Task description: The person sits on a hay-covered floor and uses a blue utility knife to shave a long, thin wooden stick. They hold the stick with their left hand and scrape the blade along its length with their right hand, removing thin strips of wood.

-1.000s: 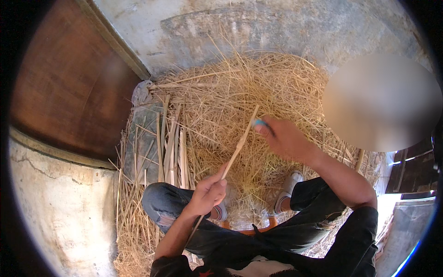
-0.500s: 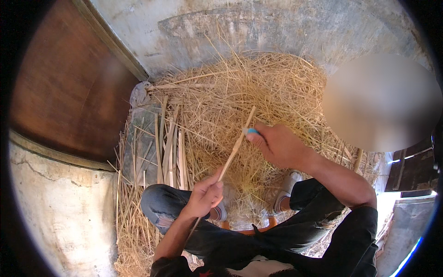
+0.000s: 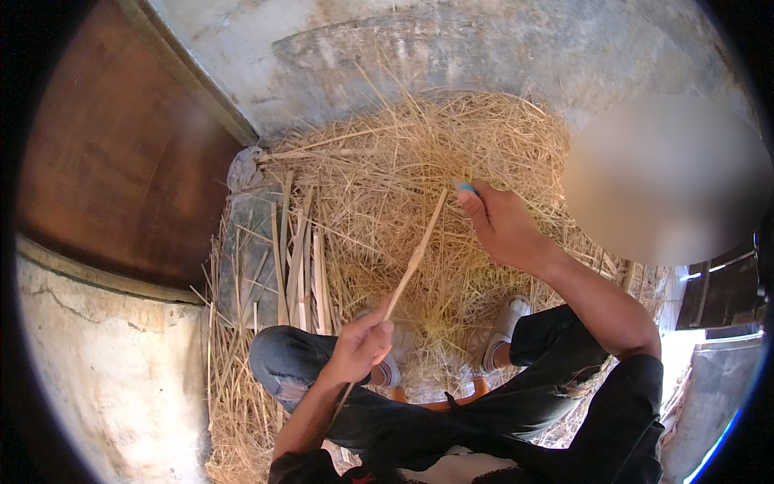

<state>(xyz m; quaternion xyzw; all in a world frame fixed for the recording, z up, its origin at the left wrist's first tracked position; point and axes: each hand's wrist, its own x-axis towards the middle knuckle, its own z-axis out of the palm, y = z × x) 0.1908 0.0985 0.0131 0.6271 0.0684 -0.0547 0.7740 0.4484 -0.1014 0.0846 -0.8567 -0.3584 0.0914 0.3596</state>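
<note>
My left hand [image 3: 359,343] is closed around a pale bamboo strip [image 3: 418,256], which slants up and away to the right. A knot thickens the strip about midway along its visible length. The strip's lower end runs back under my left wrist. Past its far tip, my right hand [image 3: 504,226] is closed on a small blue-handled knife [image 3: 467,188]. Most of the handle is hidden in my fist, and the short pale blade is hard to make out. The knife is apart from the strip, just right of its tip.
A deep heap of straw-coloured shavings [image 3: 500,137] fills the floor to the grey wall [image 3: 484,40]. Several split bamboo strips [image 3: 297,266] lie at the left, beside a brown door panel [image 3: 121,161]. Both my feet rest in the shavings. A blurred patch covers the right side.
My right hand with the knife has moved up and right along the strip, off its far tip. The left hand and the strip have barely shifted.
</note>
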